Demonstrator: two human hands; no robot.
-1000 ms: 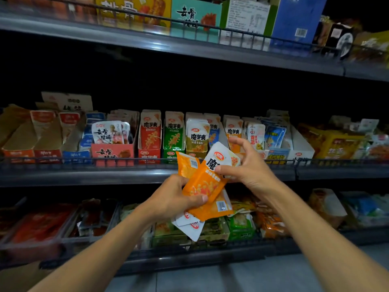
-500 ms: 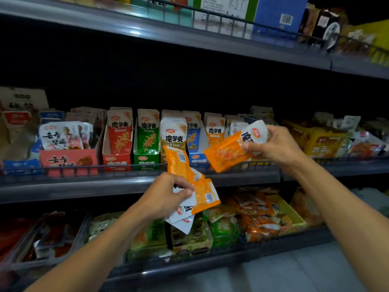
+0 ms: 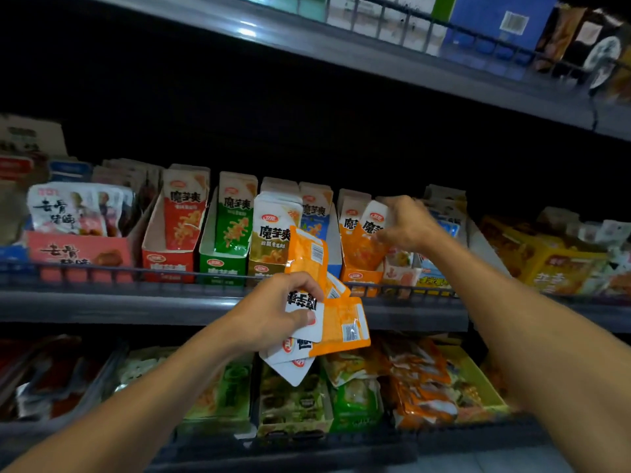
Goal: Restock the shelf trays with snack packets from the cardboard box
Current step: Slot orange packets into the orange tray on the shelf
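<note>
**Slotting an orange packet into its tray**

While gripping a fanned bundle of orange packets (image 3: 327,302) in the left hand (image 3: 273,312), thumb pressed on a white end. With the right hand (image 3: 406,227) up at the middle shelf (image 3: 102,302), fingers curled round the top of one orange packet (image 3: 368,233), lowering it into the orange tray (image 3: 358,276). Just left of that, the blue, gold, green and red trays in a row behind the wire rail. No cardboard box in view.

To finish cleanly, probably: keep the packet upright, label facing out, and slide it down behind the low front lip before letting go. Hold the bundle clear of the rail so nothing snags. Feed the rest one at a time into the same tray, matching colour.
</note>
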